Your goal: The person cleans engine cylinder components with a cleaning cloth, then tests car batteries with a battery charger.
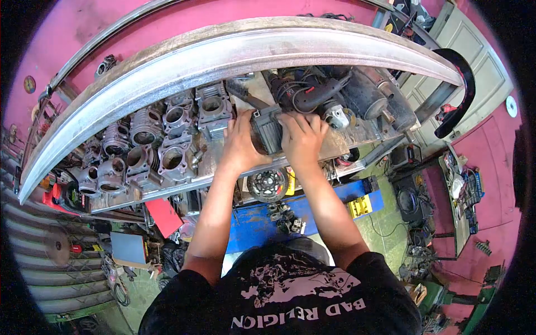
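Observation:
Between my two hands sits a dark grey, ribbed, box-shaped thing (270,130) on the wooden shelf. My left hand (240,144) grips its left side, thumb low near the shelf's front edge. From the other side my right hand (303,138) closes over its right edge with curled fingers. Just left of my left hand stands an engine cylinder block (214,111), with several more metal cylinder blocks (175,159) in rows beyond it. Behind the box lies a dark, long-handled tool (248,96). An angle grinder (321,96) rests close behind my right hand, its metal head (336,117) pointing toward me.
A curved-looking pale beam (268,53) runs above the shelf. Dark exhaust-like canisters (365,99) lie at the shelf's right. Below are a round metal part (267,185), a blue bench surface (245,229) and a yellow box (360,206). A red-capped bottle (70,195) stands far left.

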`<action>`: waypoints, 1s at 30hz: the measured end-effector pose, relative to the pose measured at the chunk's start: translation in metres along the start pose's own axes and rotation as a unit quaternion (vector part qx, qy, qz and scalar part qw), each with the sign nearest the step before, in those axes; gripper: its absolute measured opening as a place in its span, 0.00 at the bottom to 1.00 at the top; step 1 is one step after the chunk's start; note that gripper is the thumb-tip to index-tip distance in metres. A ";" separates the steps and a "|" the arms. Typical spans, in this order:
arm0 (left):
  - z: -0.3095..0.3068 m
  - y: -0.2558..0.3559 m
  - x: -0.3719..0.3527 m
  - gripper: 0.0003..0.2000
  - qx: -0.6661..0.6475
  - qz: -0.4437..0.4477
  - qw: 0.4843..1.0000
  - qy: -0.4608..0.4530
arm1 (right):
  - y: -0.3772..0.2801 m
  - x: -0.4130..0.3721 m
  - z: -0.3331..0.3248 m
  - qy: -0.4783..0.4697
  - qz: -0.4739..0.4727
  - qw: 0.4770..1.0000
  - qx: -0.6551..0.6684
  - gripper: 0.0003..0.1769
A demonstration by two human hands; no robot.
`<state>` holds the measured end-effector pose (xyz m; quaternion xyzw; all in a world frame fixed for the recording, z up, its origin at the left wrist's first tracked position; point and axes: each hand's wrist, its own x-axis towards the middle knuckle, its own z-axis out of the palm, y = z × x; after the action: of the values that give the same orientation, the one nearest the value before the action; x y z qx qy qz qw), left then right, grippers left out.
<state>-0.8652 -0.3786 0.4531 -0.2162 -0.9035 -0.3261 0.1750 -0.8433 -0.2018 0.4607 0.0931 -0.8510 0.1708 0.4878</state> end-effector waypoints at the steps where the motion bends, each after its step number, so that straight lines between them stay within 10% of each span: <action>1: -0.001 0.001 0.000 0.59 0.000 -0.002 1.000 -0.001 | 0.004 -0.016 -0.002 0.003 -0.002 1.000 -0.020 0.14; 18: -0.014 0.036 -0.001 0.61 0.075 -0.068 0.994 -0.043 | 0.024 -0.043 -0.014 -0.064 0.112 0.985 0.114 0.06; 30: -0.015 0.070 0.034 0.53 0.285 0.077 0.954 -0.050 | 0.041 -0.043 -0.007 -0.109 0.157 0.941 0.278 0.06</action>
<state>-0.8561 -0.3300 0.5154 -0.2422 -0.9472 -0.0294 0.2080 -0.8293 -0.1615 0.4192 0.1079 -0.8214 0.4639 0.3138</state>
